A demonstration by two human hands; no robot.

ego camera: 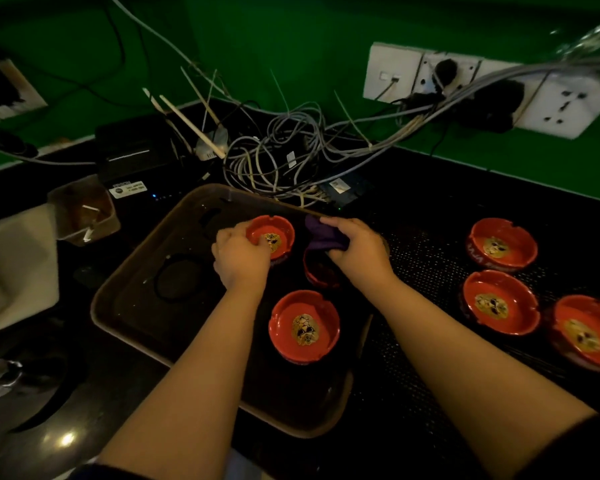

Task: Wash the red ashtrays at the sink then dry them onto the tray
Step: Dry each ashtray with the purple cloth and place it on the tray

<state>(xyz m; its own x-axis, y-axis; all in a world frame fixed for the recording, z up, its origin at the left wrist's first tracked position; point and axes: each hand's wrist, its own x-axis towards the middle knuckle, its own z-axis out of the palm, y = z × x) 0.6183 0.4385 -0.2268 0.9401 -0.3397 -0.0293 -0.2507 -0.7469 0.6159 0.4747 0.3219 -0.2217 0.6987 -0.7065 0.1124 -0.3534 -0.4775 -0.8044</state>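
Dark counter, green wall, tangled cables. Left hand grips ashtray on tray; right hand clutches purple cloth.

Setting: bar or café back counter | dark desk with sink | matching red ashtrays | serving tray | wall sockets, tangled cables
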